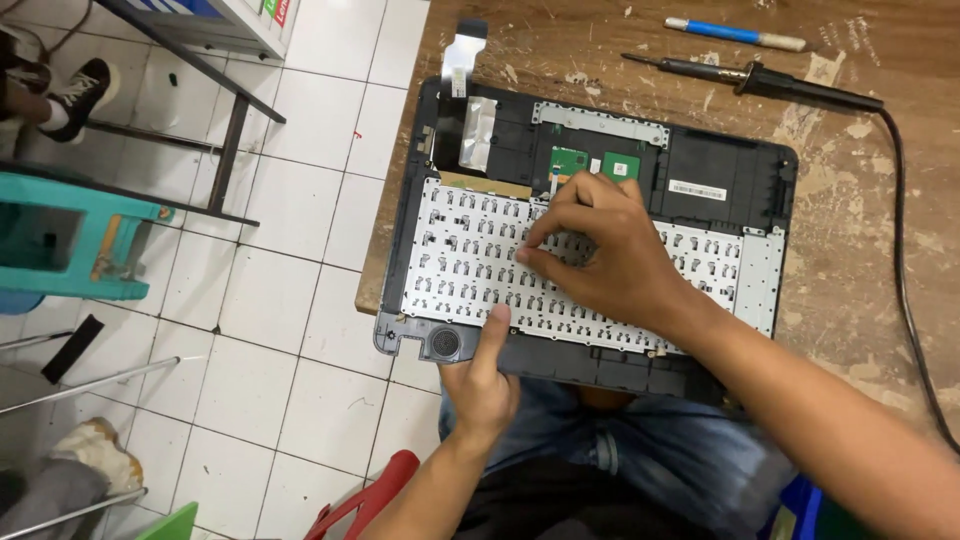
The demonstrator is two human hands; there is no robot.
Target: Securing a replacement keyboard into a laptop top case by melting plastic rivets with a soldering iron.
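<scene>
A black laptop top case (pixel 730 175) lies upside down at the corner of a worn wooden table (pixel 860 250), its near edge hanging over my lap. The silver metal back of its keyboard (pixel 460 260) faces up, dotted with small slots. My right hand (pixel 605 255) rests on the middle of that plate, fingertips pressed down on it. My left hand (pixel 482 375) comes from below, thumb up against the plate's near edge, next to a round speaker (pixel 445 343). Two small green boards (pixel 620 165) and a white ribbon cable (pixel 462 55) sit at the far side.
A black soldering iron (pixel 790 85) with its cord (pixel 905 270) and a blue-and-white pen (pixel 735 33) lie on the table's far right. White tiled floor (pixel 270 290) is on the left, with a teal plastic stool (pixel 75 245), metal shelf legs (pixel 230 140) and another person's shoe (pixel 80 90).
</scene>
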